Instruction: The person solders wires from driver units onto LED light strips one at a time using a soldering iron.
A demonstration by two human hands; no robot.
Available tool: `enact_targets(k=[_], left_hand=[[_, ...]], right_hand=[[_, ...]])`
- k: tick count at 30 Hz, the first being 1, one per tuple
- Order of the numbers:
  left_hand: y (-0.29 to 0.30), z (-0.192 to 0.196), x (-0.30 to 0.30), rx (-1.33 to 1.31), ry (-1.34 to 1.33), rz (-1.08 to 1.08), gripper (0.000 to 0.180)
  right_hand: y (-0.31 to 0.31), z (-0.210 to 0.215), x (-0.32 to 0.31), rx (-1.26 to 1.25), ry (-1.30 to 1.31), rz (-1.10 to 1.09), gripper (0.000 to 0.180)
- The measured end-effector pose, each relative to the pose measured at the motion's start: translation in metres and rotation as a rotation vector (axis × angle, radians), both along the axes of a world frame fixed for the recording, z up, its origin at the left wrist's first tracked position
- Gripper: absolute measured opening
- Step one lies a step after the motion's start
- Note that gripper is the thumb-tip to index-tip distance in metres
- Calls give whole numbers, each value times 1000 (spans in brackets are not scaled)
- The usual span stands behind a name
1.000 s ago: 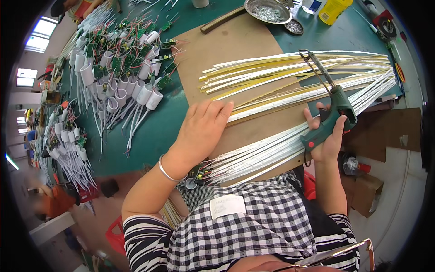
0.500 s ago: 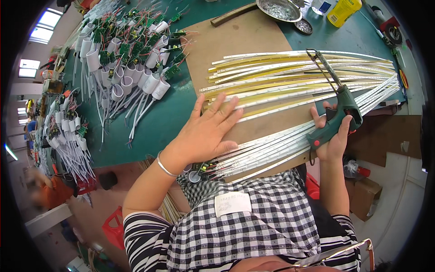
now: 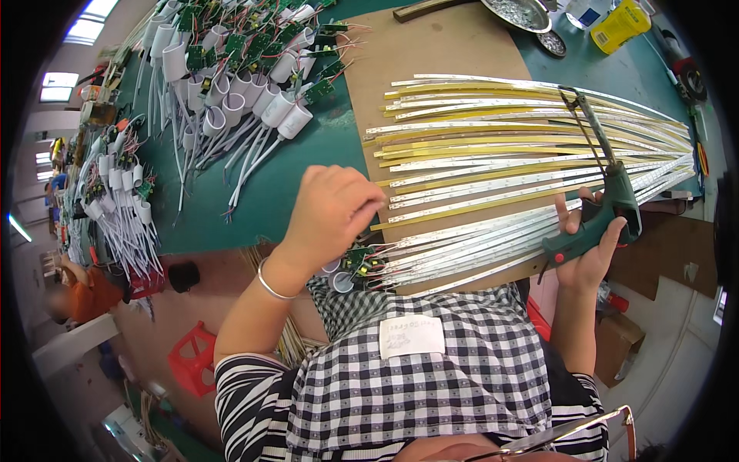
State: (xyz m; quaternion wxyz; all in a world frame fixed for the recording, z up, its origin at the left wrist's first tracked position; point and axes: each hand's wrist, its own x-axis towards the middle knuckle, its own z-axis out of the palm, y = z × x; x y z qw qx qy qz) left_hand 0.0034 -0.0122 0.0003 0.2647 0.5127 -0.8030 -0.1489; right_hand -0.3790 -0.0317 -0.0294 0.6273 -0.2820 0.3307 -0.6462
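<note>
In my right hand (image 3: 591, 245) is a green pistol-grip soldering gun (image 3: 608, 202), its slim metal front pointing away over the LED strips (image 3: 477, 165). My left hand (image 3: 337, 206) is raised beside the strips' left ends, fingers curled together; whatever they may hold is hidden. White and yellow strips lie fanned on a brown board (image 3: 416, 54), converging toward the right. Nearest me is a group of white strips (image 3: 469, 246), with small green circuit boards (image 3: 362, 263) and red wires at their left ends, next to my left wrist.
A heap of white lamp caps (image 3: 277, 112) with circuit boards and cables covers the table's left. At the back stand a metal bowl (image 3: 525, 21) of silvery bits, a small round dish (image 3: 551, 44) and a yellow bottle (image 3: 620, 27). A red stool (image 3: 192, 358) stands on the floor.
My left hand has lifted off the strips and drawn back left, its spread fingers now curled in. The view has shifted slightly; my right hand keeps the soldering gun.
</note>
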Motion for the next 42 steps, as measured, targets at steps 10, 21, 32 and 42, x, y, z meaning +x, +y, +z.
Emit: enact_targets(k=[10, 21, 32, 42], left_hand=[[26, 2, -1, 182, -41, 15, 18], [28, -7, 1, 118, -134, 27, 6], [29, -2, -15, 300, -69, 121, 10], [12, 8, -23, 359, -178, 70, 14]], right_hand=[[14, 6, 7, -13, 41, 45, 59], [18, 3, 8, 1, 51, 71, 59], [22, 3, 10, 13, 20, 72, 57], [22, 6, 13, 52, 33, 80, 56]])
